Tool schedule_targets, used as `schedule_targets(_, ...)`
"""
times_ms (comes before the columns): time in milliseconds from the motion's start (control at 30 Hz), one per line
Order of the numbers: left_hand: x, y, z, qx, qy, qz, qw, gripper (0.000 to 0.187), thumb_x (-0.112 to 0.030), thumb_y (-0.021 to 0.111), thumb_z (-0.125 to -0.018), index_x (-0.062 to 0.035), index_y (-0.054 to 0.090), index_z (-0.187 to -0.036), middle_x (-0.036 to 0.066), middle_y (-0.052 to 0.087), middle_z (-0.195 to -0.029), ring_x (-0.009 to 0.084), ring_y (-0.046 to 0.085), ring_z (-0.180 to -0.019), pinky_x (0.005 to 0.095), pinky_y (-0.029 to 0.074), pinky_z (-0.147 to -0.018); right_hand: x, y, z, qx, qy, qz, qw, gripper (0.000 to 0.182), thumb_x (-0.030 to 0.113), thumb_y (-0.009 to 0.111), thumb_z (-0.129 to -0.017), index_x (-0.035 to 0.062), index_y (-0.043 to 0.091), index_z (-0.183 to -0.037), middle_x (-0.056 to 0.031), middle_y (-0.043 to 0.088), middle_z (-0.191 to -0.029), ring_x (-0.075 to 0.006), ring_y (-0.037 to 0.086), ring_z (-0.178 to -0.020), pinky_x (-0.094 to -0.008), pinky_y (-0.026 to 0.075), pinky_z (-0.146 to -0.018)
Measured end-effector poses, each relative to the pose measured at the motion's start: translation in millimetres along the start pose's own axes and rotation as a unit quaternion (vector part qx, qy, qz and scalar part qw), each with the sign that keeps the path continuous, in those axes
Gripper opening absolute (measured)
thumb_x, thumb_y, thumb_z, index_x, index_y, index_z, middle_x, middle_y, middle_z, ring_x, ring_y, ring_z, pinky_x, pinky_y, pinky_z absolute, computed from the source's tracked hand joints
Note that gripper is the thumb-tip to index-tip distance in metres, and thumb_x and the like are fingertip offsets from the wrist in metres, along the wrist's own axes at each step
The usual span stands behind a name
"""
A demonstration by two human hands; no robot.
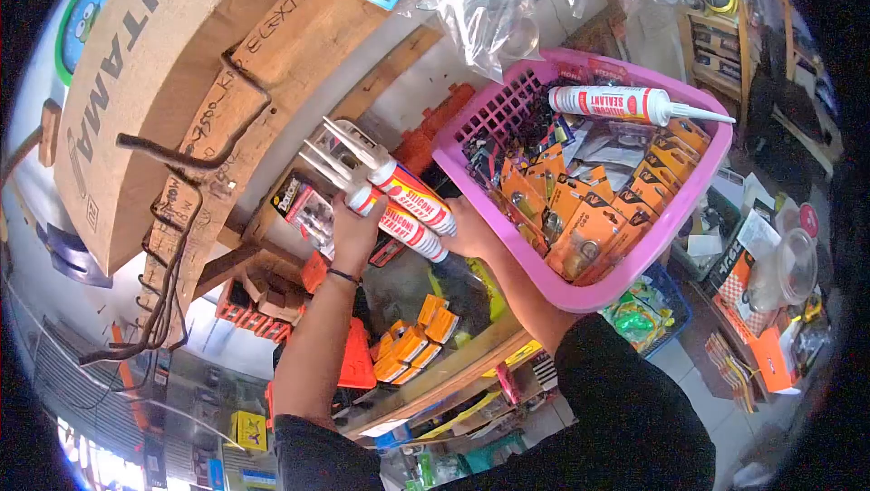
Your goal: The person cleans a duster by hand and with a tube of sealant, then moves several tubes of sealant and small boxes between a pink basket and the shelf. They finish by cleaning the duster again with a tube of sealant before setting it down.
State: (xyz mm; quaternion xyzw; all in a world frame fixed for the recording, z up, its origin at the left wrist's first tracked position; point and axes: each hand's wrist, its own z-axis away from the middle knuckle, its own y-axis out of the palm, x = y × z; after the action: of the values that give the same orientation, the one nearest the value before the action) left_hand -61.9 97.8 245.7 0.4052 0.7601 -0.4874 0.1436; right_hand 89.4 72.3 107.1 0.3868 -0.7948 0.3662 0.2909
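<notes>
Together my two hands hold a small bundle of white silicone sealant tubes (413, 201) with red and yellow labels, tilted so their long nozzles point up and left. My left hand (358, 230) is closed around them near the nozzle end. At the base end, my right hand (467, 228) grips them, its fingers partly hidden behind. Just right of that hand is a pink basket (571, 296) filled with orange-carded packs (589, 228). Another sealant tube (616, 104) lies across the top of the basket's contents.
A wooden beam with metal hooks (195, 165) juts out at upper left beside a large cardboard box (136, 101). Plastic bags (485, 10) hang above. Orange boxes (417, 341) sit on a glass counter below my hands. A blue basket (666, 310) stands lower right.
</notes>
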Motion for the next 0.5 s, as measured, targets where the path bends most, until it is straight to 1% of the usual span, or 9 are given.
schedule_targets(100,13.4,2.2,-9.7,-0.006,0.014,-0.004,1.0,0.058,-0.023,0.067,-0.068,0.0066,0.037,-0.107,0.02,0.055,-0.096,0.0248,0.055,-0.088,0.0311,0.042,-0.077,4.4,-4.1,2.2,0.006,0.022,0.058,0.998,0.055,0.028,0.066,-0.055,0.0021,0.049,-0.101,-0.0184,0.051,-0.093,-0.0331,0.047,-0.094,-0.0399,0.036,-0.084)
schedule_targets(133,14.2,3.0,-8.5,-0.017,0.055,-0.023,0.998,0.054,-0.02,0.065,-0.069,0.0055,0.038,-0.108,0.019,0.056,-0.092,0.0259,0.056,-0.085,0.0315,0.042,-0.076,4.8,-4.6,2.4,0.011,0.017,0.037,0.999,0.058,0.028,0.067,-0.055,0.0019,0.048,-0.103,-0.0184,0.05,-0.094,-0.0328,0.046,-0.095,-0.0398,0.036,-0.084)
schedule_targets(167,15.6,3.3,-10.1,-0.017,0.054,-0.022,0.998,0.054,-0.02,0.065,-0.069,0.0055,0.038,-0.108,0.019,0.056,-0.092,0.0259,0.056,-0.085,0.0315,0.042,-0.076,4.8,-4.7,2.3,0.011,0.017,0.038,0.999,0.058,0.028,0.067,-0.055,0.0019,0.048,-0.103,-0.0184,0.05,-0.094,-0.0328,0.046,-0.095,-0.0398,0.036,-0.084)
schedule_targets(233,14.0,1.7,-11.8,-0.01,0.07,-0.089,0.993,0.052,-0.018,0.064,-0.07,0.0066,0.037,-0.107,0.021,0.055,-0.092,0.0279,0.056,-0.086,0.0325,0.043,-0.075,3.7,-1.4,1.7,-0.001,0.003,0.002,1.0,0.06,0.028,0.067,-0.055,0.0013,0.046,-0.105,-0.0179,0.05,-0.094,-0.0324,0.046,-0.095,-0.0399,0.036,-0.084)
schedule_targets(267,13.9,1.7,-9.3,-0.01,0.07,-0.089,0.994,0.052,-0.018,0.064,-0.07,0.0066,0.037,-0.107,0.021,0.055,-0.092,0.0279,0.056,-0.086,0.0325,0.043,-0.075,3.8,0.5,2.0,0.0,0.003,0.002,1.0,0.06,0.028,0.067,-0.055,0.0013,0.046,-0.105,-0.0179,0.05,-0.094,-0.0324,0.046,-0.095,-0.0399,0.036,-0.084)
schedule_targets(333,-16.2,2.6,4.7,-0.024,0.033,-0.119,0.992,0.051,-0.017,0.062,-0.071,0.0075,0.036,-0.107,0.023,0.055,-0.093,0.0303,0.056,-0.087,0.0336,0.043,-0.075,3.9,1.6,2.2,-0.023,-0.009,0.003,1.0,0.061,0.029,0.067,-0.056,0.0006,0.046,-0.105,-0.0176,0.05,-0.094,-0.0321,0.046,-0.094,-0.04,0.036,-0.084)
schedule_targets(367,-15.9,3.4,3.9,-0.023,0.034,-0.116,0.992,0.051,-0.017,0.062,-0.071,0.0075,0.036,-0.107,0.023,0.055,-0.093,0.0303,0.056,-0.087,0.0336,0.043,-0.075,3.4,1.0,1.8,-0.025,-0.009,0.006,1.0,0.061,0.029,0.067,-0.056,0.0006,0.046,-0.105,-0.0176,0.05,-0.094,-0.0321,0.046,-0.094,-0.04,0.036,-0.084)
schedule_targets(433,-22.7,4.1,5.1,-0.029,0.027,-0.117,0.992,0.051,-0.015,0.062,-0.072,0.008,0.036,-0.109,0.024,0.055,-0.094,0.0312,0.056,-0.088,0.0339,0.043,-0.076,3.1,0.8,1.6,-0.009,-0.003,0.065,0.998,0.059,0.028,0.067,-0.056,0.0,0.046,-0.104,-0.0175,0.05,-0.094,-0.0316,0.047,-0.093,-0.04,0.036,-0.084)
schedule_targets(500,-19.1,4.8,4.0,-0.034,0.038,-0.134,0.99,0.051,-0.014,0.061,-0.072,0.0084,0.035,-0.109,0.024,0.053,-0.096,0.0311,0.055,-0.09,0.034,0.042,-0.077,3.5,-0.2,1.8,-0.001,0.005,0.06,0.998,0.057,0.027,0.067,-0.057,0.0008,0.047,-0.103,-0.0173,0.05,-0.093,-0.0319,0.047,-0.092,-0.0399,0.036,-0.083)
